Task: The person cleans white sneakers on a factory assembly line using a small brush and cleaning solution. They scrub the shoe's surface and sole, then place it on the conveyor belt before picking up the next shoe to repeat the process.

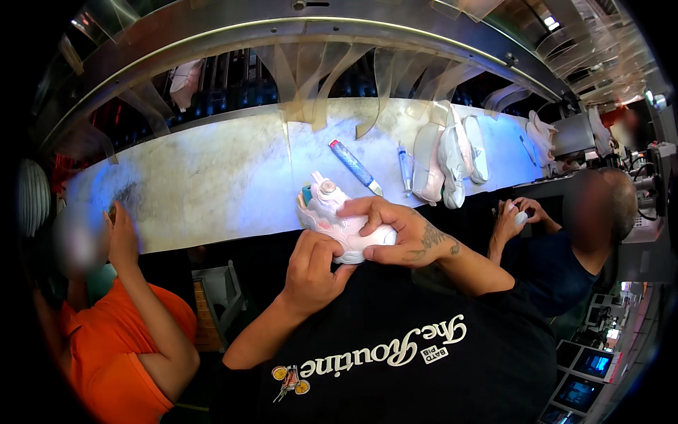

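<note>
A pale pink and white shoe (346,227) with a round button-like part near its upper end is held between my two hands, just off the near edge of the worktop. My left hand (312,272) is closed on the sole edge, its thumb and fingers pressed together under the shoe. My right hand (406,232) grips the toe part, with fingers over the upper and the thumb along the lower side. Beyond the shoe lies a blue-wrapped tool (353,166) with a red end and a flat pointed tip. A slim blue and clear tube-like tool (405,169) lies right of it.
Several pale shoes (452,162) stand together on the pale worktop (212,169), right of the tools. Clear plastic strips (296,78) hang from a metal frame (304,28) behind. Co-workers sit close by, in an orange shirt (134,346) at left and dark shirt (554,272) at right.
</note>
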Tool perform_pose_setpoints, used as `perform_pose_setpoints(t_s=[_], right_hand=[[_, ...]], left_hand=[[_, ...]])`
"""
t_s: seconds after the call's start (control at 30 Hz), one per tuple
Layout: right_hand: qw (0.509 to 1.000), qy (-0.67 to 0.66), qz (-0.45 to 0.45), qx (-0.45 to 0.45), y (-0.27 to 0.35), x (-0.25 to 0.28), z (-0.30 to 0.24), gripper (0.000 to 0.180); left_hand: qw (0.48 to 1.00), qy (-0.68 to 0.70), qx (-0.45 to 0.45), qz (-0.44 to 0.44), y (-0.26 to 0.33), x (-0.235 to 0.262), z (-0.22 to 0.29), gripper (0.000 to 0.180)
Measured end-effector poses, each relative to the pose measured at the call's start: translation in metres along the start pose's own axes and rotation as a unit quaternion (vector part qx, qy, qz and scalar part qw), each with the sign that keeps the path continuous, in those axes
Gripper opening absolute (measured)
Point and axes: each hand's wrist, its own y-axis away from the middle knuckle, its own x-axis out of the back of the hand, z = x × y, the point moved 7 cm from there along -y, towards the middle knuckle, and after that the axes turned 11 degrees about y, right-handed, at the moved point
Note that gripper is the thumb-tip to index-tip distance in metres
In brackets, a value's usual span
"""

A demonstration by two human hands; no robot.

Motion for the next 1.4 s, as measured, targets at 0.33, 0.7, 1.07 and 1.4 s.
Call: perform_pose_setpoints(t_s=[0.33, 0.7, 1.07, 1.4], right_hand=[[0.980, 0.171, 0.086, -0.051, -0.004, 0.015, -0.012, 0.038], [0.970, 0.212, 0.066, -0.095, -0.010, 0.018, -0.012, 0.043], [0.975, 0.205, 0.027, -0.081, -0.015, 0.018, -0.016, 0.044], [0.953, 0.299, 0.025, -0.053, -0.012, 0.017, -0.018, 0.087]], left_hand=[[0.999, -0.010, -0.001, 0.049, -0.001, -0.003, -0.013, 0.048], [0.999, 0.043, -0.001, 0.008, 0.004, 0.004, -0.031, 0.044], [0.998, 0.047, 0.024, -0.024, -0.008, 0.006, -0.045, 0.044], [0.994, -0.022, 0.011, -0.103, -0.022, 0.002, -0.050, 0.047]])
